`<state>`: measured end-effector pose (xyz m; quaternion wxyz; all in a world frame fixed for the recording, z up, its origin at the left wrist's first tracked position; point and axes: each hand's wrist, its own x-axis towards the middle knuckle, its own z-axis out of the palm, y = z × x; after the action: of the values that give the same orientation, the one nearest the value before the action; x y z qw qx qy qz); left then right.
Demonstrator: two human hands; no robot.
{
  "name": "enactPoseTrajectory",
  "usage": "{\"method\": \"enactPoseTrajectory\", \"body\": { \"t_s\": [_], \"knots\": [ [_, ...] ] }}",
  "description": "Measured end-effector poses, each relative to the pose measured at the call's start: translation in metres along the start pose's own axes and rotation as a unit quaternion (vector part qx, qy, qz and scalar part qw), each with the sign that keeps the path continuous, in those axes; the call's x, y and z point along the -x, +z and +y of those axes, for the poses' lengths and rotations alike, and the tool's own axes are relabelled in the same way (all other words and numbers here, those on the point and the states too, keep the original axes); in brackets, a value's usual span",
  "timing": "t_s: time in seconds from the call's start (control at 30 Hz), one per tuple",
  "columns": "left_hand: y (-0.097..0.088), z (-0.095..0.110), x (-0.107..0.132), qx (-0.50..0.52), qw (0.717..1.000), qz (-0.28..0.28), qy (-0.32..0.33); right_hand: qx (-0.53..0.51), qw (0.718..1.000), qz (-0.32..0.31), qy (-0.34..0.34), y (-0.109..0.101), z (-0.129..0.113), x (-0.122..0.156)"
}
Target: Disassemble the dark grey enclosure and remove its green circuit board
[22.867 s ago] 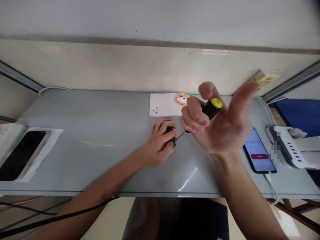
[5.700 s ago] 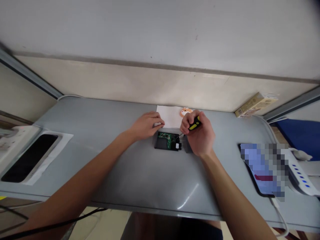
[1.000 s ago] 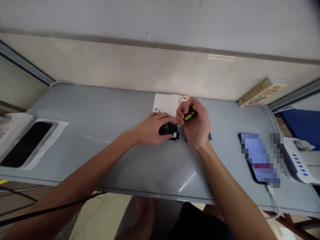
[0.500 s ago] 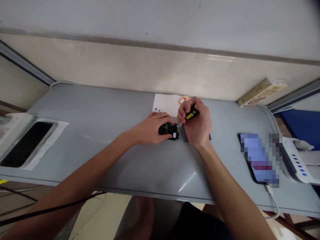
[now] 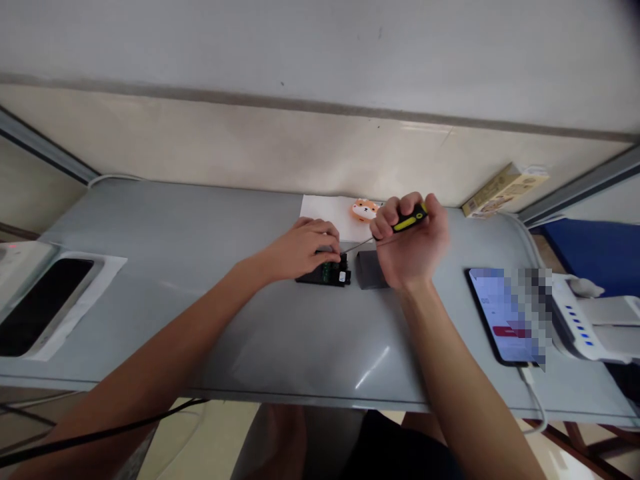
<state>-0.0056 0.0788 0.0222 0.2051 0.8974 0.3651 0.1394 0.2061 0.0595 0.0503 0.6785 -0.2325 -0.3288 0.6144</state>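
My left hand (image 5: pixel 300 248) lies over a small black device with an exposed green circuit board (image 5: pixel 327 273) on the grey table (image 5: pixel 200 267), fingers curled on its far edge. My right hand (image 5: pixel 413 243) is closed round a black and yellow screwdriver (image 5: pixel 407 220), whose thin shaft slants down left toward the board. A dark grey cover piece (image 5: pixel 369 270) lies just right of the board, partly under my right hand.
A white paper sheet (image 5: pixel 325 210) with an orange animal-shaped item (image 5: pixel 364 209) lies behind the hands. A phone (image 5: pixel 503 313) on a cable and a white power strip (image 5: pixel 585 317) sit at the right. A black phone on paper (image 5: pixel 40 307) is at the left; a cardboard box (image 5: pixel 503 190) leans against the wall.
My right hand has lifted up and to the right with the screwdriver, drawing the tip back from the board. My left hand stays on the board, which now lies flatter.
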Motion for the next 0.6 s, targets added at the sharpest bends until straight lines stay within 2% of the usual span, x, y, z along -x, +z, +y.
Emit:
{"method": "enactPoseTrajectory", "body": {
  "t_s": [0.13, 0.23, 0.3, 0.43, 0.6],
  "knots": [
    [-0.012, -0.012, -0.041, -0.05, 0.998, 0.028, -0.01, -0.05, 0.997, 0.05, -0.031, -0.021, -0.012, -0.012],
    [-0.008, -0.014, -0.066, -0.068, 0.997, 0.026, -0.004, -0.084, 0.994, 0.06, -0.025, -0.033, -0.014, -0.016],
    [-0.003, -0.013, -0.074, -0.056, 0.998, 0.012, -0.014, -0.096, 0.993, 0.058, -0.021, -0.035, -0.012, -0.016],
    [-0.002, -0.011, -0.067, -0.038, 0.998, -0.004, -0.047, -0.094, 0.994, 0.057, -0.007, -0.03, -0.007, -0.013],
    [-0.019, -0.019, -0.025, -0.045, 0.988, 0.071, -0.127, -0.086, 0.996, 0.033, -0.009, -0.011, 0.001, -0.005]
  ]
}}
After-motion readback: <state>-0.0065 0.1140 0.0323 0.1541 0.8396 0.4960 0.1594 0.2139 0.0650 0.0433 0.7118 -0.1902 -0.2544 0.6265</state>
